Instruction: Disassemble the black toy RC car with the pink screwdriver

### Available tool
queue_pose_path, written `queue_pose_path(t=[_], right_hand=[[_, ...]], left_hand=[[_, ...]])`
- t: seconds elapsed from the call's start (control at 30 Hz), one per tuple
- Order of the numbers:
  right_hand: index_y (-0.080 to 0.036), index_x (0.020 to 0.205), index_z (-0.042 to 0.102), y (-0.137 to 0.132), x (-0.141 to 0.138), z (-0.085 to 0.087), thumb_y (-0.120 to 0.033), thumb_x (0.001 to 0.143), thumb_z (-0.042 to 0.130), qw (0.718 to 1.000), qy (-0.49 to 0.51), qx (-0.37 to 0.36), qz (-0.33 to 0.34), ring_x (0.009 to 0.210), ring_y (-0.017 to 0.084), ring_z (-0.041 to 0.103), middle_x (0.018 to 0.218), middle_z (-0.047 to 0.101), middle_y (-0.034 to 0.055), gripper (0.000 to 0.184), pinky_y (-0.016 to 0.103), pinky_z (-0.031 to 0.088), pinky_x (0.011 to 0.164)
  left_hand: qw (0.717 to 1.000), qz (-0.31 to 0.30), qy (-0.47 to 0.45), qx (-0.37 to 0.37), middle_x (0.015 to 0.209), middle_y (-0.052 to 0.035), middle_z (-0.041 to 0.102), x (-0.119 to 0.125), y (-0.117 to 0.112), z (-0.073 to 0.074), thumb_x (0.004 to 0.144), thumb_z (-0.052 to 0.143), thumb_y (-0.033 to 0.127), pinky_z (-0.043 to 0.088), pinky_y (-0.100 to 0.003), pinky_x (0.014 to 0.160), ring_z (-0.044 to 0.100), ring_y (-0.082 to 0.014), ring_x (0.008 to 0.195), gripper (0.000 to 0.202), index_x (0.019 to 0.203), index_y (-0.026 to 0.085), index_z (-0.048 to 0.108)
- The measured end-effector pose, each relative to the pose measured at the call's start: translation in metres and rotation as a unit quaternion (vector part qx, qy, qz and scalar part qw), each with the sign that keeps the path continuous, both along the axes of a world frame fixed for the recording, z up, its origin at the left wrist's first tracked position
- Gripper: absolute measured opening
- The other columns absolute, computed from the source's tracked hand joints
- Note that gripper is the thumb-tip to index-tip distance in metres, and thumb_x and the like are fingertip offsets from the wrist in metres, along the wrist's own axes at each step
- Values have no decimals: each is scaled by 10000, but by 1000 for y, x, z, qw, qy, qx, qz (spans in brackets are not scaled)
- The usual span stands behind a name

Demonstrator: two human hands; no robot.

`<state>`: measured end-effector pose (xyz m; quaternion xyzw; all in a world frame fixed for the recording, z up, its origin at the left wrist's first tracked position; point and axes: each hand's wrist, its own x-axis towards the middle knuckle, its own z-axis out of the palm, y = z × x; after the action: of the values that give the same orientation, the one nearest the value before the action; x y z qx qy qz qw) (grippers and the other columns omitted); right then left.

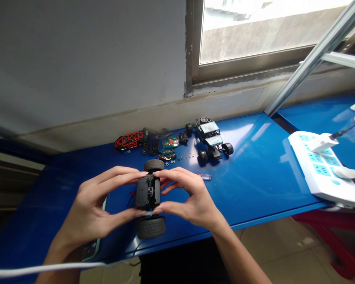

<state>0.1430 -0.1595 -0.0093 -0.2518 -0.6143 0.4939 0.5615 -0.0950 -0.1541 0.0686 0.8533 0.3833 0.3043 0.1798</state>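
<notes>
Between my hands, above the front part of the blue table, is a black toy car axle assembly (144,192) with a ribbed tyre at each end. My left hand (99,197) grips its left side, thumb near the lower tyre and fingers near the upper one. On the opposite side my right hand (186,195) pinches it in the same way. Small red and dark wires stick out at its left. Behind the right hand lies a screwdriver (206,177) with a clear handle, partly hidden.
A toy truck (210,138) stands near the wall. Left of it lie a red toy car frame (130,140), body panels (169,142) and several small screws (182,158). A white power strip (322,167) with plugs sits at the right. A phone-like object (91,248) lies under my left forearm.
</notes>
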Motion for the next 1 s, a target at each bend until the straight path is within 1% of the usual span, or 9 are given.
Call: queue_pose_path(t=[0.17, 0.27, 0.37, 0.5, 0.6, 0.7, 0.83, 1.0], right_hand=[[-257, 1320, 707, 0, 0, 3, -375, 763, 922, 1000, 8, 3, 2, 942, 175, 735, 1089, 714, 53, 609, 278, 680, 801], [-261, 1312, 713, 0, 0, 4, -358, 756, 930, 1000, 9, 5, 0, 934, 175, 734, 1094, 719, 56, 605, 271, 683, 781], [-268, 1313, 715, 0, 0, 4, -345, 748, 937, 1000, 4, 8, -5, 917, 174, 732, 1096, 726, 59, 612, 270, 685, 765], [-278, 1316, 715, 0, -1, 3, -368, 755, 931, 1000, 8, 13, -9, 902, 167, 731, 1092, 734, 56, 609, 254, 679, 756], [-280, 1315, 719, 0, -2, 2, -366, 735, 944, 1000, 10, 16, -12, 886, 164, 731, 1079, 741, 53, 629, 245, 673, 755], [-282, 1311, 723, 1, -2, 1, -388, 702, 961, 1000, 3, 14, -18, 820, 157, 733, 1064, 748, 49, 662, 255, 672, 757], [-274, 1302, 729, 2, -1, 1, -423, 704, 953, 1000, 6, 17, -23, 787, 150, 735, 1068, 754, 54, 655, 244, 664, 750], [-268, 1308, 723, 2, -1, 4, -441, 729, 932, 1000, 3, 20, -20, 811, 149, 730, 1082, 756, 61, 639, 232, 654, 767]], left_hand=[[1000, 8, 9, 13, 1152, -59, 752, 0, -1, -1, 813, 855, 329, 627, -325, 896, 743, -245, 1021, 506, 1290, 290, 691], [1000, 8, 7, 16, 1143, -68, 754, 0, -1, -3, 821, 848, 343, 626, -319, 894, 745, -246, 1014, 499, 1290, 276, 690], [1000, 9, 2, 21, 1151, -57, 754, -2, -2, -5, 815, 856, 351, 616, -291, 901, 739, -233, 1023, 518, 1299, 282, 685], [1000, 10, -7, 14, 1152, -44, 756, -3, -2, -8, 807, 865, 342, 610, -276, 902, 737, -224, 1021, 531, 1303, 296, 681], [1000, 8, -22, 7, 1131, -41, 759, -2, -2, -10, 803, 871, 338, 617, -271, 882, 741, -220, 999, 530, 1295, 301, 679], [999, 5, -39, 2, 1120, -42, 758, 0, -1, -11, 800, 871, 331, 625, -273, 869, 745, -218, 979, 521, 1282, 300, 677], [999, 20, -45, -6, 1118, -44, 750, -2, 0, -16, 763, 899, 331, 632, -280, 853, 746, -224, 964, 541, 1261, 306, 689], [998, 26, -53, -18, 1166, -54, 745, -8, -1, -24, 766, 899, 389, 633, -288, 871, 748, -234, 993, 547, 1270, 303, 702]])
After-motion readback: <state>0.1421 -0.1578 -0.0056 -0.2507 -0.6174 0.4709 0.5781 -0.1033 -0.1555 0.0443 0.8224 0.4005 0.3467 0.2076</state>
